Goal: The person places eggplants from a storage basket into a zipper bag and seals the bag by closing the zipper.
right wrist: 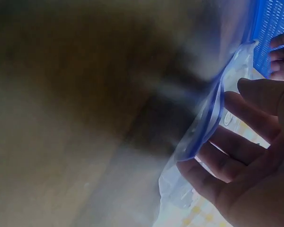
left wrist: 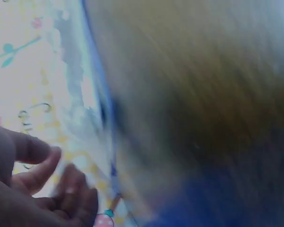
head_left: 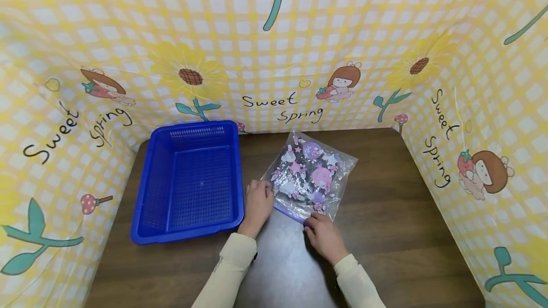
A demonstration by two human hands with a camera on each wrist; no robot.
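Note:
A clear zip bag [head_left: 306,175] printed with pink and purple cartoon figures and stars lies on the table, its blue-purple zip edge facing the person. My left hand [head_left: 259,203] is by the bag's left corner, fingers loosely bent. In the left wrist view, that hand [left wrist: 52,184] shows a gap between its fingers and the bag's edge. At the near right corner is my right hand [head_left: 325,234]. The right wrist view shows its fingers [right wrist: 217,161] extended along the zip edge [right wrist: 206,127], fingertips touching it, thumb apart from the bag.
A blue plastic basket [head_left: 201,184] with perforated walls stands left of the bag, close beside the left hand. The brown wooden table [head_left: 394,232] is enclosed by yellow checked cloth [head_left: 274,61] at the back and both sides.

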